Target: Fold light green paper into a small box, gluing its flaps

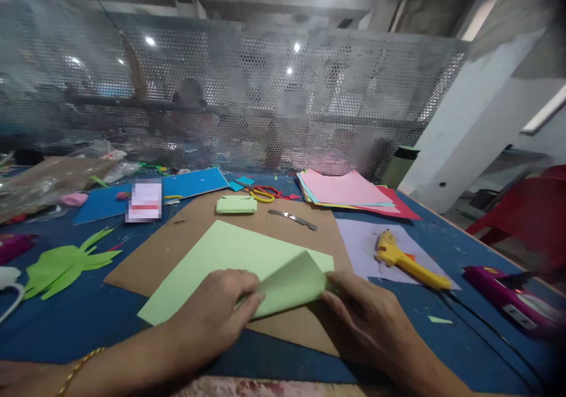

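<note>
A light green sheet of paper (207,261) lies on a brown cardboard sheet (145,261), its near right part folded up and over. With thumb and fingers closed on the near edge of that fold is my left hand (230,302). My right hand (362,302) pinches the fold's right corner between thumb and fingers. Just beyond the paper sit a small folded light green paper packet (236,204) and a flat metal blade (292,219). Behind these lie yellow-handled scissors (262,195) and red-handled scissors (274,192).
On the right, a yellow glue gun (409,261) rests on a lilac sheet (354,243), near a purple power strip (508,297). A stack of coloured paper (345,187) stands behind. Green paper leaves (66,264) and a blue board (194,183) are on the left. Metal mesh (247,102) borders the table's back.
</note>
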Demonstrator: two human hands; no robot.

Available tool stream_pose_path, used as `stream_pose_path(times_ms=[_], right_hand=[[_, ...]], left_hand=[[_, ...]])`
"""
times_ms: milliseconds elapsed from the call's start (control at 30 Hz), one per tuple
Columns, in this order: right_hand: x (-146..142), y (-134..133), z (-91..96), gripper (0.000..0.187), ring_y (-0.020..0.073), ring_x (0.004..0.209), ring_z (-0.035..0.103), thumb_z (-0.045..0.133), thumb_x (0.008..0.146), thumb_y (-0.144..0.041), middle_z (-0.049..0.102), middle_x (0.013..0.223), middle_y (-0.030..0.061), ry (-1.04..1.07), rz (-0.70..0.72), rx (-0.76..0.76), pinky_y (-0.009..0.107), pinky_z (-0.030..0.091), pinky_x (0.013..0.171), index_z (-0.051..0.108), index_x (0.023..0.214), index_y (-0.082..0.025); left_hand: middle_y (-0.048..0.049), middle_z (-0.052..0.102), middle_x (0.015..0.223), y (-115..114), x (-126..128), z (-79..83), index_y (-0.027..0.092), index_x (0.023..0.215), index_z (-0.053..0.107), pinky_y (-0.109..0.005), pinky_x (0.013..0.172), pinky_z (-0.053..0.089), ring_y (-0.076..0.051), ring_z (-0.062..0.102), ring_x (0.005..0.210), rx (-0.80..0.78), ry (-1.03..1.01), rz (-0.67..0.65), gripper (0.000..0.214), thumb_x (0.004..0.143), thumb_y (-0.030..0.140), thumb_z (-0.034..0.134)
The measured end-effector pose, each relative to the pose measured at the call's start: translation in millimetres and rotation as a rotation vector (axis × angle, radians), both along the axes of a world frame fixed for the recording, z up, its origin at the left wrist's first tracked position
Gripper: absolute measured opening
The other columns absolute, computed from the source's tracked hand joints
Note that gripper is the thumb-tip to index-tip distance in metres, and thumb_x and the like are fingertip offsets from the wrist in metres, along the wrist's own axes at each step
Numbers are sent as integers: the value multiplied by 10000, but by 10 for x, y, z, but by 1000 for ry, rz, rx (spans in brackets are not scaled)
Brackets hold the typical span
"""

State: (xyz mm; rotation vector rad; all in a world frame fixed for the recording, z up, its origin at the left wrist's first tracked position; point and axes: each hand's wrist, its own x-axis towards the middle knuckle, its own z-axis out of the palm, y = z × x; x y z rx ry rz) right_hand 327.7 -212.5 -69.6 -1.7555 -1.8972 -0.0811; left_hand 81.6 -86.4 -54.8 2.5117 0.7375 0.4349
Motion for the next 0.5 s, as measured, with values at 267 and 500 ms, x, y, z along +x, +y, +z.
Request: stream_pose_path(times_ms=[267,500], right_hand=[[236,294,24,215,225,1046,587,461,993,-233,620,1167,107,-83,43,115,403,514,879,573,1174,-206],[186,279,-93,354,256,1232,487,487,991,-216,548,1362,126,-246,68,7,480,486,1012,499,1344,-185]], left_hand=[[-116,637,1200,381,97,-26,193,1442,358,-368,894,452,-294,590,1157,-192,-26,307,607,845,231,457],[-85,702,968,363,-15,-37,238,1560,179,-310,710,440,-280,675,906,104,169,232,680,908,257,368]])
